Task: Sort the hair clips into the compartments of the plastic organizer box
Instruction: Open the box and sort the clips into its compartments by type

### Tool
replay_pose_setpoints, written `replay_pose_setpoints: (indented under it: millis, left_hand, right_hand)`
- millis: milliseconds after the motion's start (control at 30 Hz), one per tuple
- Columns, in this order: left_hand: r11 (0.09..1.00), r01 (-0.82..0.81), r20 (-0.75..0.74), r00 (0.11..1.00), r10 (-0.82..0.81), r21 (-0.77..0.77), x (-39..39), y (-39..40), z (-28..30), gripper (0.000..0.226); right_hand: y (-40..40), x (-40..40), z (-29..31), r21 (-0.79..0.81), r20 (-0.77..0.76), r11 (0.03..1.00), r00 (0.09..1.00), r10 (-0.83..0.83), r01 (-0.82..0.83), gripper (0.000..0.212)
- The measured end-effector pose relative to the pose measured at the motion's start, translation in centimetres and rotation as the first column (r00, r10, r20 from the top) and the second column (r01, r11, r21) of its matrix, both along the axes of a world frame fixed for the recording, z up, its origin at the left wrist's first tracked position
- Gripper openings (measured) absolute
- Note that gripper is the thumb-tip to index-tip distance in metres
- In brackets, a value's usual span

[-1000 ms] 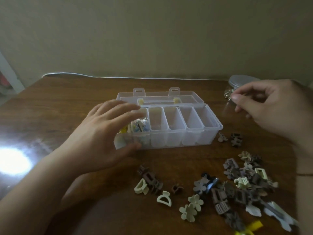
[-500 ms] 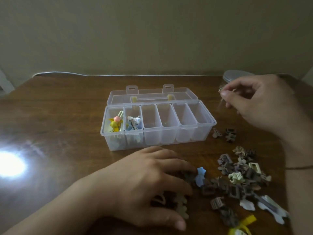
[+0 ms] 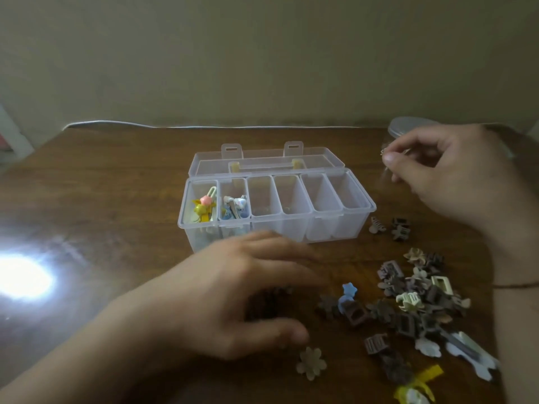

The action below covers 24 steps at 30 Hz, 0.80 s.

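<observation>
The clear organizer box (image 3: 275, 205) sits at the centre of the frame on the wooden table (image 3: 116, 185), lid open, with 6 compartments; the 2 leftmost hold coloured clips. The left hand (image 3: 233, 293), blurred, lies low in the centre with fingers spread over dark clips; whether it grips any cannot be told. The right hand (image 3: 446, 173), at the upper right, pinches something tiny. A pile of hair clips (image 3: 414, 301) lies at the lower right.
</observation>
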<state>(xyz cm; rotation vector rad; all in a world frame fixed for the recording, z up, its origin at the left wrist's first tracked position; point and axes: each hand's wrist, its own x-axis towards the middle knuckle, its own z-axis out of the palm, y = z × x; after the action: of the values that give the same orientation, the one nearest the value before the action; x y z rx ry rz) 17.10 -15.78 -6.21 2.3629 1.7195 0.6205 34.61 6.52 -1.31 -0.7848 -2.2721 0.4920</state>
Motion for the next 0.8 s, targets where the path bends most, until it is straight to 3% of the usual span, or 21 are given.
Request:
replay_pose_setpoints:
  millis: [100,200,433,533,667,733,800]
  left_hand:
    - [0.992,0.119,-0.265,0.956,-0.127,-0.046,3.1,1.3,-0.4,0.068]
    - [0.983,0.163,-0.348,0.920,-0.180,-0.079,3.7,1.8,-1.0,0.064]
    - [0.983,0.150,-0.118,0.980,-0.162,-0.103,1.4,0.9,-0.8,0.055]
    - [0.982,0.164,-0.008,0.986,-0.166,-0.093,0.5,0.4,-0.5,0.045]
    - [0.989,0.142,0.154,0.979,-0.136,-0.032,-0.9,-0.1,-0.1,0.033]
    - [0.994,0.093,0.242,0.965,-0.103,0.056,-1.5,-0.4,0.1,0.035]
    - [0.979,-0.013,0.322,0.945,-0.055,0.205,-1.9,-0.5,0.1,0.038]
  right_hand:
    - [-0.2,0.1,0.1,0.006,0.024,1.000,1.000,-0.007,0.007,0.006]
    - [-0.3,-0.1,0.0,0.002,0.057,1.000,0.998,-0.013,0.013,0.005]
    - [-0.8,-0.3,0.2,0.012,0.094,1.000,0.996,-0.003,0.002,0.004]
    - [-1.6,0.1,0.9,-0.024,0.227,0.989,0.962,0.149,-0.148,0.006]
    - [-5.1,-0.8,1.1,-0.256,0.540,0.862,0.675,0.503,-0.438,0.015]
    - [-6.7,-1.9,0.1,-0.229,0.687,0.846,0.536,0.491,-0.481,0.030]
    - [-7.7,-2.8,-0.8,-0.193,0.776,0.850,0.454,0.437,-0.490,0.040]
